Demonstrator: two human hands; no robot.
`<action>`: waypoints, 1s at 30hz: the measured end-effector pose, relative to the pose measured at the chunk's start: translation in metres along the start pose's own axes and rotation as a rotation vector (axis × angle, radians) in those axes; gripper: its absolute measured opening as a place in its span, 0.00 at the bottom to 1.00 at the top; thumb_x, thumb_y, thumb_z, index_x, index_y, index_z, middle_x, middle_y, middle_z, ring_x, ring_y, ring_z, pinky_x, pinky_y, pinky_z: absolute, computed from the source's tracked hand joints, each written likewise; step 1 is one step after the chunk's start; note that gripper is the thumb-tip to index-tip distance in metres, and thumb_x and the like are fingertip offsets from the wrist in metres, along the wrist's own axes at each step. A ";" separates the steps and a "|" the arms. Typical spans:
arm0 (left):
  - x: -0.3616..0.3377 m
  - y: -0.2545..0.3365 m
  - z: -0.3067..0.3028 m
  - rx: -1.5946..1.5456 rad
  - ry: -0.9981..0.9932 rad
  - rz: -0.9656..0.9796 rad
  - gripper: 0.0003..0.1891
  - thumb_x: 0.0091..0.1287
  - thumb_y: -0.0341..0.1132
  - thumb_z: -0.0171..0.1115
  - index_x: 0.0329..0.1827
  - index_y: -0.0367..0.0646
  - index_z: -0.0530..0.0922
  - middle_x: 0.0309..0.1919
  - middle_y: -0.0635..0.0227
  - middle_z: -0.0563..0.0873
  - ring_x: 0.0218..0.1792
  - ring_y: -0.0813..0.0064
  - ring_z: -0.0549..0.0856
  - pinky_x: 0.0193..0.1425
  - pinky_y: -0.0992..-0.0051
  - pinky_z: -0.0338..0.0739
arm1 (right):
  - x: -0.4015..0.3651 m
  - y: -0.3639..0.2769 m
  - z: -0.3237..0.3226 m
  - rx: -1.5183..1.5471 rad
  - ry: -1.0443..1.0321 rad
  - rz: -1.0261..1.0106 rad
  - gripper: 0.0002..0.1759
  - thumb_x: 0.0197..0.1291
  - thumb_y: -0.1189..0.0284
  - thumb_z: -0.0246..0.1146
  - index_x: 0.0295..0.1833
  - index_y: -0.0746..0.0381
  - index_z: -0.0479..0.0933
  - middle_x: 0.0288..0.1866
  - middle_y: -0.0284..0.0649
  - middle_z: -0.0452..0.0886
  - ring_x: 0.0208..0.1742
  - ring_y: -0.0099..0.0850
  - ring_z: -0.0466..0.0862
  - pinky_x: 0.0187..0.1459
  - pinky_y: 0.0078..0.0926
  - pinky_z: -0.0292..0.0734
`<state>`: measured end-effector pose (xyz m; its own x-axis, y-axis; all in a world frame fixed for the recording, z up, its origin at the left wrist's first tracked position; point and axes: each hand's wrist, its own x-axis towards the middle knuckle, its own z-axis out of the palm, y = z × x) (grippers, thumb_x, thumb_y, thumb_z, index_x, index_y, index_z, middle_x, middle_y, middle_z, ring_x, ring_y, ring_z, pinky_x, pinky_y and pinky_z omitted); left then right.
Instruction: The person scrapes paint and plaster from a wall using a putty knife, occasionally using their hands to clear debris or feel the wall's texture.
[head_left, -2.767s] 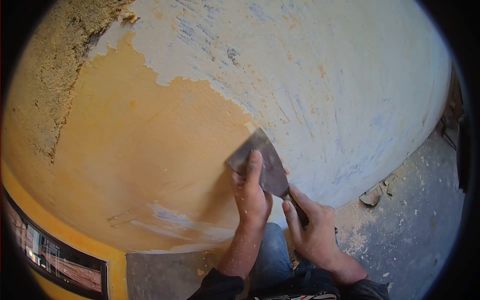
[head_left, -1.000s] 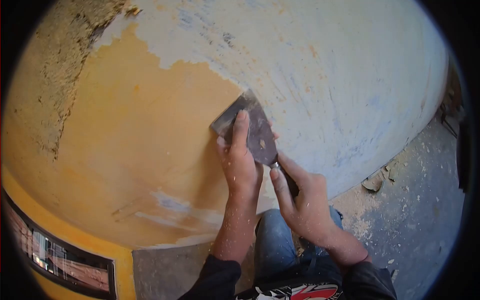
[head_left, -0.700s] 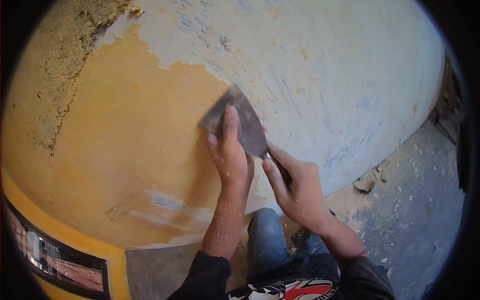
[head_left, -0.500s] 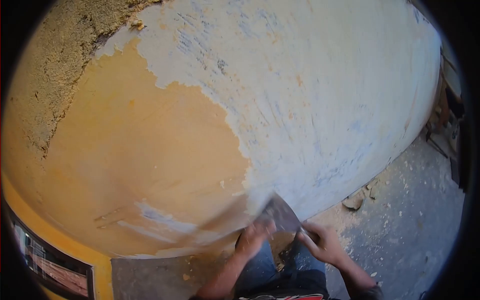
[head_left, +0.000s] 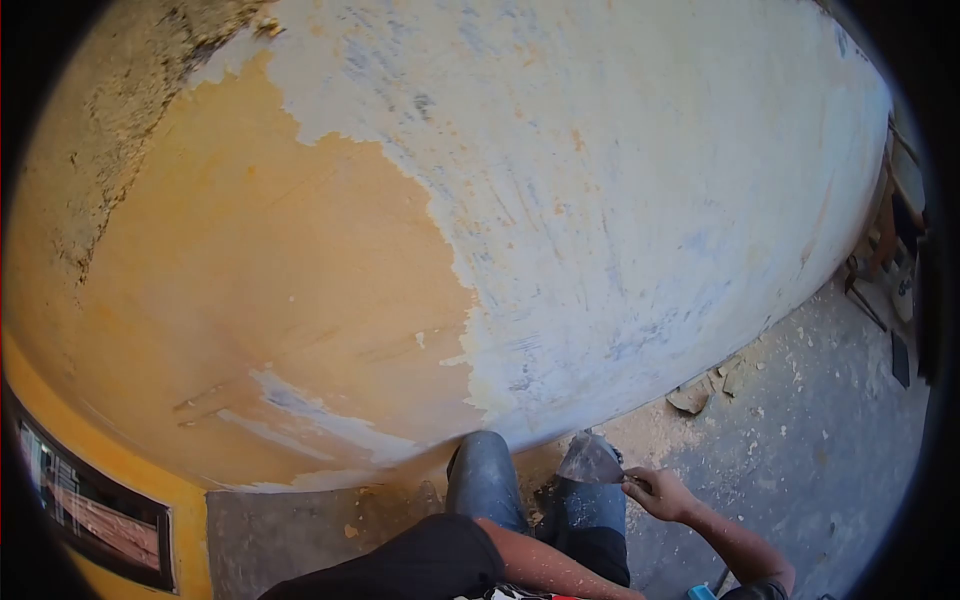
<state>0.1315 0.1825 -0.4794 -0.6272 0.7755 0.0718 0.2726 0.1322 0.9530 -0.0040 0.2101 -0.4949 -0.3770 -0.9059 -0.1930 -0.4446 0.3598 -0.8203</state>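
My right hand is closed around the handle of a wide, flat paint scraper. Its dusty blade points left, above my right knee and short of the wall. My left arm crosses my lap toward the lower right, and the left hand itself is out of the frame. Before me stands a wall with orange paint on its left part and a pale, scraped surface on the right. A ragged edge divides the two. Low in the orange lies a pale bare streak.
Rough, crumbly plaster shows at the upper left. Broken chips and dust lie on the grey floor along the wall's foot. A dark-framed opening is at lower left, and cluttered objects stand at far right.
The scraper has come away from the wall's edge area, now in my right hand alone. My left hand has left the blade and gone down out of view, its arm swinging across my lap.
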 end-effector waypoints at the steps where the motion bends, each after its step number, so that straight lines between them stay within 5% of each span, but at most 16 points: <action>1: -0.003 0.008 -0.007 0.008 -0.067 -0.002 0.22 0.74 0.48 0.57 0.58 0.37 0.79 0.45 0.56 0.85 0.39 0.65 0.82 0.46 0.71 0.77 | -0.008 0.008 0.004 0.009 0.005 0.008 0.22 0.67 0.59 0.62 0.56 0.65 0.79 0.36 0.53 0.85 0.37 0.46 0.87 0.40 0.38 0.78; 6: 0.011 0.032 -0.025 -0.009 -0.359 -0.012 0.23 0.75 0.51 0.54 0.55 0.39 0.80 0.39 0.55 0.87 0.30 0.59 0.84 0.38 0.70 0.78 | -0.037 0.041 0.027 0.140 0.075 0.111 0.21 0.67 0.60 0.62 0.55 0.66 0.79 0.34 0.51 0.84 0.31 0.36 0.83 0.38 0.34 0.77; 7: -0.004 0.041 -0.051 -0.126 -0.218 -0.236 0.20 0.70 0.44 0.62 0.50 0.33 0.81 0.44 0.58 0.86 0.46 0.77 0.84 0.53 0.76 0.78 | -0.040 0.046 0.031 0.154 0.076 0.127 0.21 0.67 0.60 0.62 0.55 0.66 0.79 0.34 0.51 0.84 0.31 0.36 0.83 0.38 0.34 0.77; 9: -0.020 0.064 -0.081 -0.598 0.238 0.155 0.21 0.69 0.47 0.60 0.47 0.34 0.83 0.35 0.60 0.85 0.35 0.71 0.84 0.44 0.74 0.76 | -0.043 0.055 0.042 0.275 0.106 0.213 0.21 0.68 0.60 0.62 0.55 0.66 0.79 0.33 0.51 0.83 0.31 0.33 0.82 0.38 0.32 0.76; 11: -0.009 0.124 -0.089 -0.734 0.089 0.322 0.22 0.70 0.45 0.58 0.55 0.35 0.80 0.49 0.57 0.83 0.52 0.62 0.81 0.55 0.65 0.72 | -0.046 0.053 0.058 0.275 0.205 0.163 0.21 0.68 0.60 0.62 0.54 0.67 0.79 0.30 0.51 0.81 0.31 0.30 0.80 0.37 0.31 0.75; 13: 0.028 0.176 -0.074 -0.190 0.306 0.843 0.23 0.72 0.50 0.59 0.58 0.40 0.78 0.43 0.54 0.85 0.40 0.53 0.84 0.44 0.61 0.77 | -0.045 0.044 0.060 0.312 0.240 0.282 0.21 0.68 0.60 0.62 0.53 0.68 0.77 0.27 0.49 0.78 0.28 0.30 0.77 0.35 0.30 0.73; 14: 0.038 0.185 -0.058 -0.308 0.155 0.837 0.24 0.68 0.50 0.63 0.59 0.42 0.78 0.47 0.55 0.84 0.48 0.50 0.82 0.50 0.55 0.75 | -0.049 0.049 0.069 0.301 0.284 0.302 0.20 0.67 0.62 0.64 0.54 0.68 0.74 0.24 0.47 0.75 0.26 0.30 0.73 0.32 0.32 0.71; 17: 0.033 0.188 -0.064 -0.236 0.157 0.798 0.26 0.67 0.49 0.64 0.61 0.42 0.77 0.47 0.55 0.83 0.48 0.52 0.82 0.50 0.56 0.75 | -0.079 0.086 0.101 0.091 0.432 0.256 0.21 0.64 0.65 0.67 0.56 0.67 0.72 0.22 0.46 0.71 0.24 0.30 0.69 0.31 0.32 0.69; 18: 0.030 0.190 -0.067 -0.198 0.150 0.769 0.27 0.66 0.49 0.64 0.62 0.41 0.76 0.47 0.56 0.82 0.48 0.53 0.81 0.50 0.57 0.75 | -0.090 0.060 0.089 0.184 0.322 0.536 0.23 0.62 0.65 0.68 0.56 0.68 0.71 0.24 0.50 0.75 0.26 0.33 0.74 0.33 0.37 0.72; 20: 0.027 0.193 -0.073 -0.121 0.100 0.731 0.28 0.65 0.49 0.65 0.63 0.40 0.74 0.48 0.56 0.82 0.48 0.55 0.81 0.50 0.58 0.75 | -0.131 0.091 0.130 0.191 0.449 0.560 0.21 0.62 0.66 0.67 0.52 0.69 0.72 0.25 0.46 0.78 0.28 0.30 0.78 0.32 0.39 0.74; 24: 0.021 0.197 -0.088 0.017 0.004 0.642 0.32 0.64 0.49 0.65 0.67 0.39 0.72 0.48 0.57 0.80 0.48 0.60 0.81 0.50 0.61 0.75 | -0.223 0.103 0.201 0.190 0.086 1.027 0.18 0.65 0.64 0.65 0.47 0.70 0.76 0.31 0.44 0.81 0.36 0.31 0.81 0.41 0.36 0.77; 25: 0.016 0.197 -0.094 0.048 -0.002 0.587 0.34 0.63 0.49 0.66 0.68 0.38 0.71 0.48 0.57 0.80 0.48 0.61 0.81 0.50 0.62 0.75 | -0.246 0.111 0.228 0.573 0.173 0.973 0.20 0.67 0.59 0.63 0.47 0.69 0.78 0.34 0.42 0.83 0.38 0.33 0.82 0.46 0.36 0.78; 26: 0.012 0.196 -0.095 0.069 -0.015 0.531 0.35 0.63 0.49 0.66 0.68 0.38 0.70 0.48 0.57 0.79 0.48 0.62 0.80 0.50 0.63 0.75 | -0.264 0.128 0.253 0.592 0.149 0.975 0.20 0.67 0.59 0.63 0.47 0.69 0.78 0.34 0.42 0.83 0.38 0.33 0.82 0.46 0.36 0.78; 27: 0.008 0.196 -0.098 0.089 -0.032 0.476 0.36 0.62 0.49 0.66 0.69 0.38 0.70 0.48 0.57 0.79 0.48 0.63 0.80 0.51 0.63 0.75 | -0.306 0.216 0.321 1.201 0.269 1.103 0.21 0.56 0.65 0.72 0.51 0.66 0.80 0.40 0.37 0.87 0.40 0.26 0.85 0.46 0.27 0.79; 28: -0.009 0.175 -0.106 -0.112 0.298 0.595 0.23 0.65 0.46 0.66 0.59 0.44 0.78 0.46 0.56 0.84 0.49 0.51 0.82 0.49 0.55 0.75 | -0.266 0.139 0.280 1.224 0.255 1.106 0.21 0.56 0.65 0.72 0.51 0.66 0.80 0.40 0.37 0.87 0.40 0.26 0.85 0.46 0.27 0.79; 30: -0.036 0.122 -0.099 -0.130 0.309 0.505 0.12 0.67 0.35 0.62 0.49 0.39 0.81 0.41 0.60 0.81 0.48 0.61 0.80 0.53 0.60 0.71 | -0.284 0.147 0.310 1.237 0.239 1.100 0.20 0.56 0.65 0.72 0.51 0.66 0.81 0.40 0.37 0.86 0.40 0.26 0.84 0.45 0.28 0.79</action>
<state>0.1151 0.1094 -0.3368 -0.6318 0.5049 0.5881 0.5125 -0.2971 0.8057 0.2900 0.4510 -0.7278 -0.2119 -0.2644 -0.9409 0.9198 0.2713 -0.2834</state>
